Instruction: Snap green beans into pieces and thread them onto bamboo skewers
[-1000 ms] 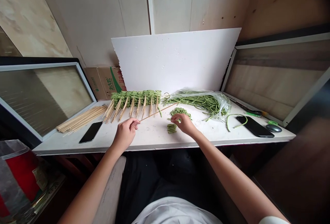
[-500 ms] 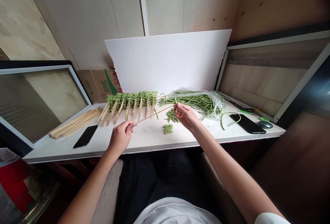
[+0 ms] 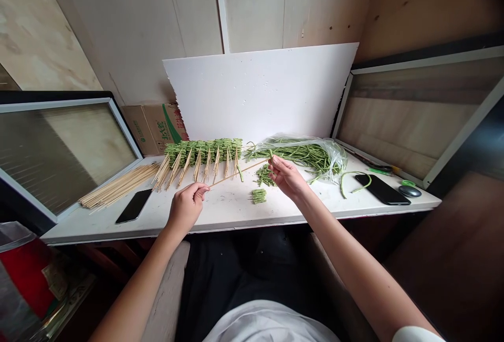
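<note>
My left hand (image 3: 189, 201) pinches the near end of a thin bamboo skewer (image 3: 238, 174), which slants up to the right above the table. At its far end, my right hand (image 3: 286, 175) is closed on a short piece of green bean (image 3: 270, 154) that meets the skewer's tip. Below the right hand lie a heap of cut bean pieces (image 3: 264, 175) and a small neat row of pieces (image 3: 259, 196). Left of them, finished bean skewers (image 3: 202, 154) are stacked with their sticks pointing toward me. One loose bean piece (image 3: 240, 174) lies by the stack's right end.
Loose bamboo skewers (image 3: 118, 187) lie at the left beside a phone (image 3: 134, 206). Long beans in a plastic bag (image 3: 311, 153) sit at the back right. Another phone (image 3: 384, 190), a computer mouse (image 3: 409, 191) and a single long bean (image 3: 343, 184) are on the right. A white board (image 3: 260, 92) stands behind.
The view has shifted slightly. Both hands keep nearly the same pose, with the skewer and the bean piece still held between them.
</note>
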Demonstrator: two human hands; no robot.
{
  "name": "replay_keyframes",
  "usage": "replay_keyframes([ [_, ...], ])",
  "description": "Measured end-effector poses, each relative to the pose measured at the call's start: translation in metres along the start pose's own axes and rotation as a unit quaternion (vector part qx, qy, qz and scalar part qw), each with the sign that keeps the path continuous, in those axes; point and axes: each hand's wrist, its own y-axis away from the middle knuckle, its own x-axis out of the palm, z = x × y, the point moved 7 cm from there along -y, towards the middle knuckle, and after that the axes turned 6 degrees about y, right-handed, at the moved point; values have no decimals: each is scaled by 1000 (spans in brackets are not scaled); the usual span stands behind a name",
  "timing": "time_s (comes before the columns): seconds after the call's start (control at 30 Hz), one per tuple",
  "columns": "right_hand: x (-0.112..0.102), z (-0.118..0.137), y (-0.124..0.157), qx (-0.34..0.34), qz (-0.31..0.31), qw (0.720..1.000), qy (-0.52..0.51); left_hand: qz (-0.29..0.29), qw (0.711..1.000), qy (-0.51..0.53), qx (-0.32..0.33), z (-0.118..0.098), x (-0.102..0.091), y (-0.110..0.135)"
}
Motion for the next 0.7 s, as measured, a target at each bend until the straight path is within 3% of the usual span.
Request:
replay_keyframes([
  [0.23,-3,-2,0,-3,-30,1000,1,-26,999,-25,24,-8,-5,1],
  [0.7,13,2,10,-45,-67,996,49,-73,993,-33,85,-26,-17,3],
])
